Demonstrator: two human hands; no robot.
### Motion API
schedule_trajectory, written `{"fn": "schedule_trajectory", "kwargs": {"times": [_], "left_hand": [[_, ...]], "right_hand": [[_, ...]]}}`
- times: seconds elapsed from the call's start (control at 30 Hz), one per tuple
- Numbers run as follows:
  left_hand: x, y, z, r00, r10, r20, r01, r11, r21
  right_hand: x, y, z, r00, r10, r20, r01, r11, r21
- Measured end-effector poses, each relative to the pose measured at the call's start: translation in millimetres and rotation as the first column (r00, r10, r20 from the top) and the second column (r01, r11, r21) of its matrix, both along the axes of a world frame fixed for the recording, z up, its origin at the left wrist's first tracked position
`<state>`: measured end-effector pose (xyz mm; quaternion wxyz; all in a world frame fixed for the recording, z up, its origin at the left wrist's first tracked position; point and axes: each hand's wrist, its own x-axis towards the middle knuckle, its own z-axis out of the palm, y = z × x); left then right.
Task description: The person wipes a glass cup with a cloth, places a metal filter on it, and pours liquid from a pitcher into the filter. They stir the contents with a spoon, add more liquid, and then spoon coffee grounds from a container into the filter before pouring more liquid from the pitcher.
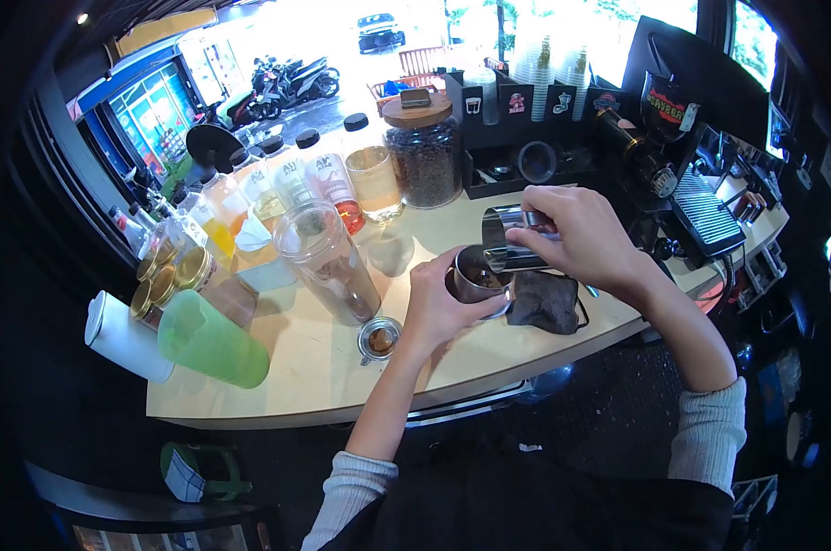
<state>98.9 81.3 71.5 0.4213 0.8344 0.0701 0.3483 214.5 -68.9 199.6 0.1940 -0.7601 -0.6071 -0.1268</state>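
My left hand [437, 308] is wrapped round a metal cup [475, 288] with something dark brown inside, low over the counter. In my right hand [576, 234] is a shiny metal pitcher [505, 241], tipped on its side with its mouth close above the cup. Whether anything flows between them I cannot tell. A small round metal strainer [380, 340] with brown residue lies left of my left hand. Behind it stands a tall clear container [333, 262]. A dark folded cloth [546, 301] lies beside the cup, below my right hand.
On the light wooden counter [314, 376], a green pitcher [215, 342] and a white one [126, 338] stand at the left. Several bottles and a jar of coffee beans [424, 161] line the back. A coffee grinder [665, 115] and a black cup organizer [516, 115] stand at the back right.
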Motion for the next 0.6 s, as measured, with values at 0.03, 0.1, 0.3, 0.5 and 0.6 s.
{"fn": "schedule_trajectory", "kwargs": {"times": [0.03, 0.1, 0.3, 0.5, 0.6], "left_hand": [[-1, -1, 2, 1.0, -0.004, -0.001, 0.004, 0.999, -0.032], [0, -1, 1, 1.0, 0.002, -0.004, -0.002, 0.999, -0.032], [-1, -3, 2, 1.0, 0.0, -0.021, -0.001, 0.998, -0.063], [4, 2, -11, 0.999, 0.041, 0.012, -0.041, 0.999, 0.007], [3, 2, -8, 0.999, 0.045, 0.013, -0.045, 0.999, 0.011]], "right_hand": [[-1, 2, 0, 1.0, -0.004, -0.002, 0.004, 1.0, 0.0], [-1, 6, 1, 1.0, 0.024, 0.012, -0.024, 0.999, -0.024], [-4, 17, 4, 0.995, 0.057, 0.087, -0.049, 0.995, -0.09], [-6, 21, 8, 0.994, 0.054, 0.097, -0.041, 0.991, -0.126], [-4, 21, 9, 0.994, 0.045, 0.101, -0.032, 0.991, -0.129]]}}
